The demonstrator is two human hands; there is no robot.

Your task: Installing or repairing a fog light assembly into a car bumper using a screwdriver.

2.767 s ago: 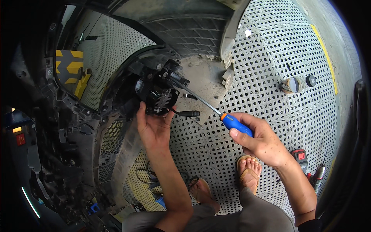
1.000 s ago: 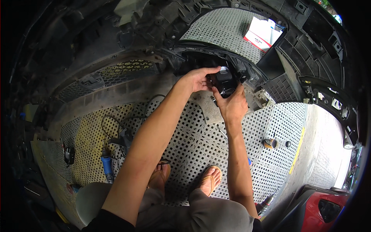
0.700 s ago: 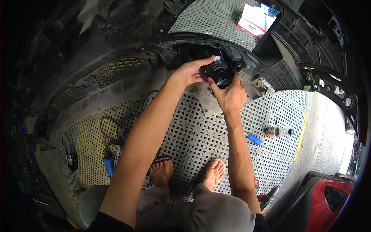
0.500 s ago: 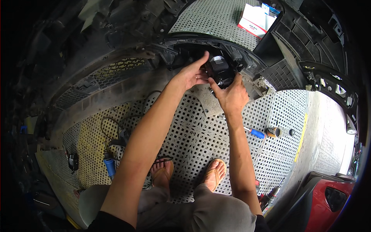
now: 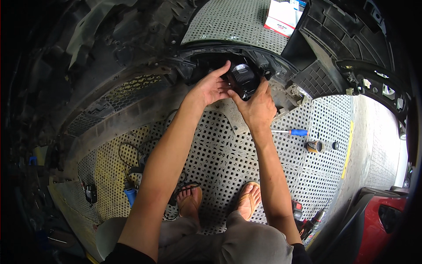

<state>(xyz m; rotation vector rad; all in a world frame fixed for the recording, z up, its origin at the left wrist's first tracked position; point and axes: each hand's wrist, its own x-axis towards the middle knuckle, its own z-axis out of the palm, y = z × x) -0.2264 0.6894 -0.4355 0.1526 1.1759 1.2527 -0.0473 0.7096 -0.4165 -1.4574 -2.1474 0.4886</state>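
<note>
Perforated pale floor tiles (image 5: 220,145), yellowed toward the left, run beneath a large black bumper shell (image 5: 118,61) arching across the upper view. Writing: white box (image 5: 285,15) beyond the shell's opening bears a dark printed line and a small red mark, with a red band along its lower edge; tin (image 5: 314,146) on the tiles has an orange-brown label, print too small to read. Black finned unit (image 5: 246,81) sits at the shell's near edge, just below the opening, between both hands; pale patch on its top, label or glare, cannot tell. Right hand (image 5: 260,108) grasps the unit, thumb on the near side, fingers along the right. Left hand (image 5: 210,89) spread, thumb raised, fingers at the unit's left side; cannot tell whether they grip. Blue-handled screwdriver (image 5: 299,132) lies right of the right forearm, near the tin; dark cap (image 5: 335,145) just beyond.
</note>
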